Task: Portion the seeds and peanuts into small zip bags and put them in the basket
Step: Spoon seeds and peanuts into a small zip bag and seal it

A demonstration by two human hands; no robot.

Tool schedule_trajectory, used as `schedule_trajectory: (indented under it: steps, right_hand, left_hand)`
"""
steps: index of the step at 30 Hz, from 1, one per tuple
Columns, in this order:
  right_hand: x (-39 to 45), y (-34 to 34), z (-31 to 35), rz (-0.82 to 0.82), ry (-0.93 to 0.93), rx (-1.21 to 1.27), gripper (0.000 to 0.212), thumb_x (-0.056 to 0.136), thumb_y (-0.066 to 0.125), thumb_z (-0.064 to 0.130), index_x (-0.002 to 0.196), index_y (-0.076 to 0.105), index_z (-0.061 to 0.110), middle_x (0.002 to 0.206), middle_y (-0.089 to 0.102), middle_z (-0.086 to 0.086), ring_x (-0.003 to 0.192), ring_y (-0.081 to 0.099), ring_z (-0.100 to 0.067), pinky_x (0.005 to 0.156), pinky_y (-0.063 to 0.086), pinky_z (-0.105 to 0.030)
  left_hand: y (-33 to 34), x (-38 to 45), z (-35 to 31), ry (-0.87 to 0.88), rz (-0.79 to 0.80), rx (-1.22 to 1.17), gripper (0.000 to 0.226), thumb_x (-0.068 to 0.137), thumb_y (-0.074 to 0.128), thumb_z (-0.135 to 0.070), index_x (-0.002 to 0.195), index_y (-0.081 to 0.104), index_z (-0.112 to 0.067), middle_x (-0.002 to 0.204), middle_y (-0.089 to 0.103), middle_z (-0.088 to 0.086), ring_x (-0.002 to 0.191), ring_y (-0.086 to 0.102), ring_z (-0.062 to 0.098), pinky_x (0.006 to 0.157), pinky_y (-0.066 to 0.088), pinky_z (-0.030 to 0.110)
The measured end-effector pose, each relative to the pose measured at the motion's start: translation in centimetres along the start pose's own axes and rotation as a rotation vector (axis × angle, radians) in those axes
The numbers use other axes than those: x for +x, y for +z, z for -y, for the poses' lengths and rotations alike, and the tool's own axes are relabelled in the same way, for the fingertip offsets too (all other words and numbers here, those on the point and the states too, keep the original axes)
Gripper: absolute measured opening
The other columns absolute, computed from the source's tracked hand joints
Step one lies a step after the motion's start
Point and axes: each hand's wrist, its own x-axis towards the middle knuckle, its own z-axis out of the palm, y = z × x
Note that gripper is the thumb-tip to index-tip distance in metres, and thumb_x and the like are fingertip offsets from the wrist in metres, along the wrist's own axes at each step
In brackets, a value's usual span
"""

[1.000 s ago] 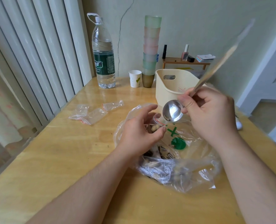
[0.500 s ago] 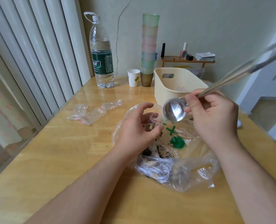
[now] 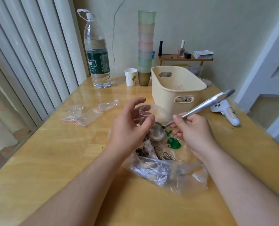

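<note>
Wooden table [image 3: 57, 160]: three empty zip bags [image 3: 84, 114], one basket [image 3: 176, 93].

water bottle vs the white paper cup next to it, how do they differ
The water bottle is tall, clear plastic, capped, with a green label and water inside; the paper cup is short, opaque white, open-topped, with a small green print. The bottle stands nearer the window blinds; the cup stands beside the stacked cups. Both stand upright at the table's far edge.

Setting: home interior, living area.
Furniture: wooden table [image 3: 53, 160] set against cracked painted wall [image 3: 115, 30].
Window side: vertical blinds [image 3: 29, 54].
Household items: water bottle [image 3: 97, 51], stacked plastic cups [image 3: 145, 43], nail polish [image 3: 181, 49] on small wooden shelf [image 3: 184, 58].
</note>
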Motion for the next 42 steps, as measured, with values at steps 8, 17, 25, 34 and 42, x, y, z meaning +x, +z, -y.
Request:
schedule_trajectory:
  steps: [8,17,25,34,42]
  right_hand:
    - [1.1,0.3,-0.8,0.03,0.122,0.086,0.013,0.098,0.073,0.023,0.101,0.075,0.01,0.089,0.076,-0.005,0.069,0.059,-0.011,0.054,0.047,-0.017]
    - [1.0,-4.7,0.7,-0.366,-0.073,0.094,0.04,0.084,0.083,0.013,0.114,0.061,0.028,0.106,0.07,-0.006,0.081,0.065,-0.014,0.073,0.053,-0.031]
    - [-1.2,-1.8,0.8,-0.054,-0.119,-1.019,0.06,0.09,0.067,0.061,0.059,0.046,0.014,0.052,0.05,0.003,0.059,0.052,-0.022,0.053,0.038,-0.033]
    - [-0.4,0.8,2.2,0.261,-0.354,-0.281,0.035,0.103,0.064,0.024,0.129,0.065,0.047,0.087,0.062,0.007,0.081,0.065,-0.025,0.081,0.055,-0.044]
    - [-1.1,0.8,2.3,0.587,-0.289,0.036,0.031,0.104,0.06,0.008,0.12,0.074,0.03,0.086,0.061,-0.004,0.069,0.057,-0.024,0.07,0.051,-0.032]
  left_hand:
    - [0.2,-0.2,0.1,0.006,0.036,0.025,0.049,0.09,0.079,-0.027,0.134,0.059,-0.035,0.115,0.077,-0.012,0.106,0.074,0.008,0.096,0.06,0.045]
    - [0.2,-0.6,-0.3,0.01,0.077,0.043,0.046,0.093,0.079,-0.023,0.133,0.06,-0.037,0.114,0.077,-0.014,0.106,0.073,0.006,0.096,0.061,0.041]
    - [1.1,-1.0,0.1,-0.058,0.124,0.04,0.043,0.093,0.078,-0.028,0.129,0.06,-0.043,0.101,0.079,-0.008,0.089,0.076,0.02,0.08,0.063,0.049]
    - [0.8,-1.1,-0.9,-0.001,0.163,-0.043,0.044,0.107,0.05,-0.016,0.145,0.048,-0.039,0.095,0.078,-0.004,0.081,0.072,0.015,0.068,0.057,0.036]
    - [0.5,-1.0,-1.2,-0.075,0.249,-0.296,0.064,0.1,0.025,-0.004,0.153,0.037,-0.039,0.077,0.069,0.027,0.09,0.073,0.04,0.083,0.057,0.052]
